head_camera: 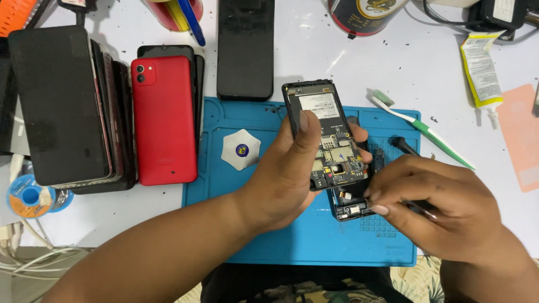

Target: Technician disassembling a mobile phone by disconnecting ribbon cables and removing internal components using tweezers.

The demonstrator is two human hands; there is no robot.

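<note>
My left hand (292,174) grips an opened phone (325,134) with its back cover off, held tilted above a blue work mat (224,185). The circuit board and a white label on the battery show. My right hand (432,207) pinches a thin dark tool (404,147) whose tip meets the phone's lower end, where a small part (351,209) hangs loose below the board. The tool's tip itself is hidden by my fingers.
A red phone (164,120) and a stack of dark phones (62,106) lie left. Another black phone (245,47) lies at the top. A white round pick (241,150) sits on the mat. A toothbrush (421,128), glue tube (482,70), solder spool (31,197) and cans surround it.
</note>
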